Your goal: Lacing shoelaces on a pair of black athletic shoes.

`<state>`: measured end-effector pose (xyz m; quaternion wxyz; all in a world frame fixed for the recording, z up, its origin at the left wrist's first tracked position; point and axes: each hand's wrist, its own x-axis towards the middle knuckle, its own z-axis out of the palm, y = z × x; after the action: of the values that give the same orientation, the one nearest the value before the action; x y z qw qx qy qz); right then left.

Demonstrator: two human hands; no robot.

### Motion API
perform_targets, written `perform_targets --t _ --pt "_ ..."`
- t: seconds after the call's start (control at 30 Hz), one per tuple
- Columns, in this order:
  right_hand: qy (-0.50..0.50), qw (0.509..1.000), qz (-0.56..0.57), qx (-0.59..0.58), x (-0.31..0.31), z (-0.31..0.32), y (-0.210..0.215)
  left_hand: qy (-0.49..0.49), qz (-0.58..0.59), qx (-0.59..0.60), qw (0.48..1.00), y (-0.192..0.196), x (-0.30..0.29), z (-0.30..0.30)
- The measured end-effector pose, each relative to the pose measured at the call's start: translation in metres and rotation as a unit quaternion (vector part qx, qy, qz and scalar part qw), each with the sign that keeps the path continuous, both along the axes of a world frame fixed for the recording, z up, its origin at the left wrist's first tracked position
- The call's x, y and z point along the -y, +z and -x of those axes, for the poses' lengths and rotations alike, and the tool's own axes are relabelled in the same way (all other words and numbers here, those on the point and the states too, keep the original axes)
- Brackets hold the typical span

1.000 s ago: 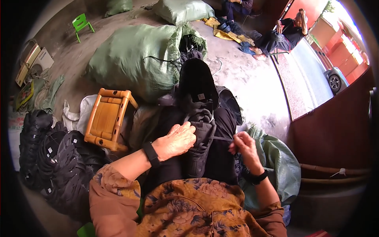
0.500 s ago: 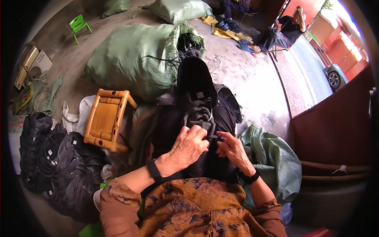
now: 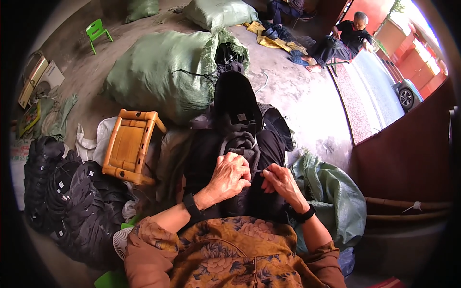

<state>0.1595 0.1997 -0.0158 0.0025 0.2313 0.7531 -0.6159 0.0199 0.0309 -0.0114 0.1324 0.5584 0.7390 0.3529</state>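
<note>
A black shoe [image 3: 236, 103] is seen; green woven sacks [image 3: 158, 72]; an orange-brown stool [image 3: 127, 144]; a floral brown sleeve [image 3: 149, 240].

1. The black shoe [image 3: 236, 144] looked of matt knitted cloth.
2. The stool [image 3: 128, 146] was smooth, yellowish bamboo.
3. The green sack [image 3: 153, 72] was coarse woven plastic.
4. The floor [image 3: 307, 103] was rough, mottled concrete.

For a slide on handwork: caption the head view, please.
Both hands, left hand and right hand, grip a black fabric shoe upper on the lap beside a wooden stool.
</note>
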Motion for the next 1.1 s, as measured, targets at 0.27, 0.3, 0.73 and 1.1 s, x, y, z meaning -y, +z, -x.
perform_targets --t 0.27,0.3,0.73,1.1 --pt "-0.042 0.922 0.349 -0.163 0.018 0.007 0.038 0.023 -0.035 -0.104 0.994 0.002 -0.005 -0.005" --pt "-0.031 0.965 0.232 -0.119 0.012 0.000 0.043 -0.002 -0.067 -0.117 0.991 0.002 0.002 -0.001" --pt "-0.068 0.992 0.074 -0.073 0.008 -0.035 0.018 -0.093 0.093 -0.312 0.941 0.018 0.012 0.036" --pt "-0.009 0.991 0.121 -0.063 0.046 0.007 0.015 -0.028 -0.025 0.406 0.913 0.009 0.007 0.052"
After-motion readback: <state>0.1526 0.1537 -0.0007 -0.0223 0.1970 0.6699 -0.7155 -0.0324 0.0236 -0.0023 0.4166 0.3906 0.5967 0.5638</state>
